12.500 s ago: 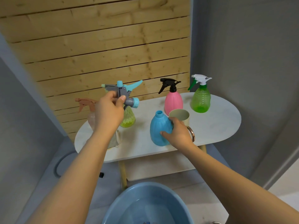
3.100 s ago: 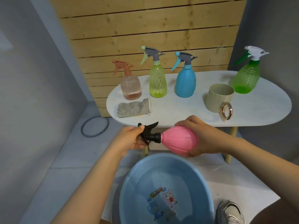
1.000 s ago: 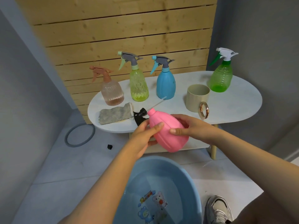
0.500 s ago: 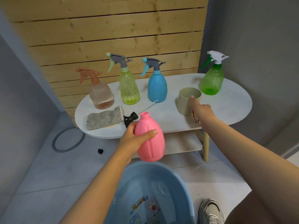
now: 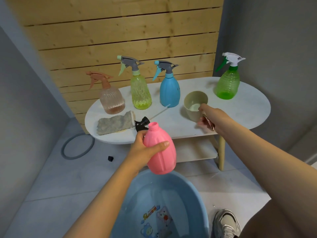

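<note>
A: Left hand [image 5: 145, 150], gripped what?
B: Curled tight round the pink bottle [image 5: 162, 157], thumb across its front. Held upright over the blue tub [image 5: 154, 191], black spray top [image 5: 142, 124] just behind the fingers.
A: And right hand [image 5: 213, 118]?
B: Curled round the handle of the cup [image 5: 191, 115], thumb by its rim, far ahead of the other hand.

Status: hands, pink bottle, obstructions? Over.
Left hand grips pink bottle, neck open, above basin. Right hand grips cup on table. Black spray head off, behind bottle; nothing blocking.
</note>
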A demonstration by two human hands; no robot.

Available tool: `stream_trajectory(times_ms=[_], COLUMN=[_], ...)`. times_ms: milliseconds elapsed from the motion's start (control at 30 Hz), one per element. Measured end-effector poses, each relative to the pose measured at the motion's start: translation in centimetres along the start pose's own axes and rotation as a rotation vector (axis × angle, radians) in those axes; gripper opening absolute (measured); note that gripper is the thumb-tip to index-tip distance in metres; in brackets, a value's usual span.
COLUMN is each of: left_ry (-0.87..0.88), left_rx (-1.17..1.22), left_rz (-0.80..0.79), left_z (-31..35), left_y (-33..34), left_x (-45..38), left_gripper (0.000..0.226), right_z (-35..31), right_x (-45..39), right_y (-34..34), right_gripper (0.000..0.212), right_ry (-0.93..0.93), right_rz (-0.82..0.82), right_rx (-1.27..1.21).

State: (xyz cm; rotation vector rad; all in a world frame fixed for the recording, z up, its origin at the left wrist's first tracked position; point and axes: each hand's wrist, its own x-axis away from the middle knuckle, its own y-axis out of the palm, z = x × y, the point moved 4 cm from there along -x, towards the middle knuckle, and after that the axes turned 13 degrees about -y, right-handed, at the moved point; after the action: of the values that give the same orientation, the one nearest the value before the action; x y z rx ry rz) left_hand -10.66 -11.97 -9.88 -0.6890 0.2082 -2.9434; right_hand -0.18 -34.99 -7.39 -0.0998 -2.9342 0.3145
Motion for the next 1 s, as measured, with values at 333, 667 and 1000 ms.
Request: stream_trajectory(times_ms=[333, 667, 1000], left_ry=[-0.125, -0.33, -0.41], left_rx=[0.073, -0.071, -0.156], left_rz=[0.229, 0.395, 0.496], left_z=[-8.2, -22.1, -31.8], left_y=[-3.0, -1.2, -0.2], left_x=[2.7, 3.4, 1.0], left_gripper=[0.062, 0.051, 0.061], right_z=[3.1, 17.5, 28.5], right_x=[9.8, 11.3, 10.4], right_y=[3.2, 11.0, 17.9], right_gripper=[0.041, 0.052, 0.024], right_ry=[-0.092, -0.185, -0.785], right_rz=[-0.306, -0.586, -0.79], right_rx=[0.393, 1.219, 1.786])
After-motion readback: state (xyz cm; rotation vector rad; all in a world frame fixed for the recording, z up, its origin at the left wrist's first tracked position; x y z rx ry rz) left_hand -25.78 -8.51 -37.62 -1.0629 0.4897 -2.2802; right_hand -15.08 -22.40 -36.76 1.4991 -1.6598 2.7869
